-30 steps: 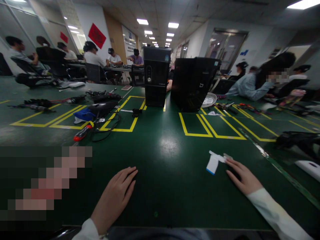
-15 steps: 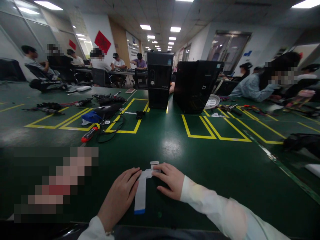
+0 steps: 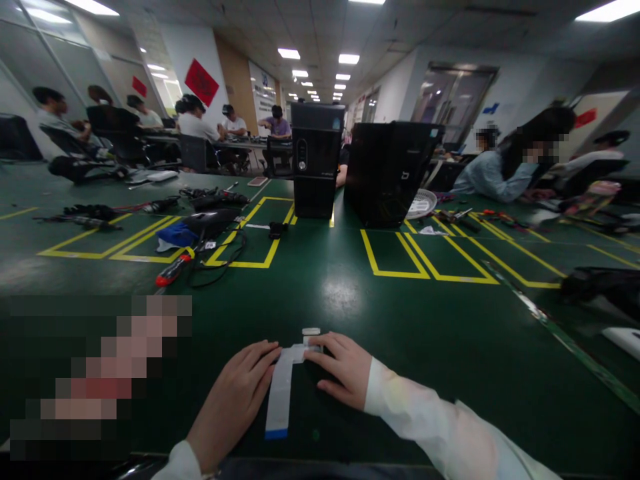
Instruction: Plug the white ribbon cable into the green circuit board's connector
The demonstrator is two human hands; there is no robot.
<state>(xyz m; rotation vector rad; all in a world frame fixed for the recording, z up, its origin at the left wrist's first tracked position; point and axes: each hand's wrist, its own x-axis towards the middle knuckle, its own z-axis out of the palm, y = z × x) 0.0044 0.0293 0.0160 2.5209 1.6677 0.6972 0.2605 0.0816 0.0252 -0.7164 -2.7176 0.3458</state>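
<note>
A flat white ribbon cable (image 3: 280,393) with a blue tip lies on the green table (image 3: 410,347) close to me, running toward me. My left hand (image 3: 230,403) rests palm down just left of it, fingers stretched out and touching its edge. My right hand (image 3: 340,367) lies over the cable's far end, fingertips pressing on the white strip near a small white connector (image 3: 311,331).
Two black computer towers (image 3: 316,160) (image 3: 387,172) stand at the table's middle, behind yellow taped boxes (image 3: 395,257). A red-handled screwdriver (image 3: 173,268), black cables and a blue cloth (image 3: 175,235) lie at left. Tools and a white fan grille (image 3: 421,202) lie at right. Other people sit at tables behind.
My right hand slid the white cable from the right side to the middle, beside my left hand. Since half a second ago both hands and the cable have barely shifted.
</note>
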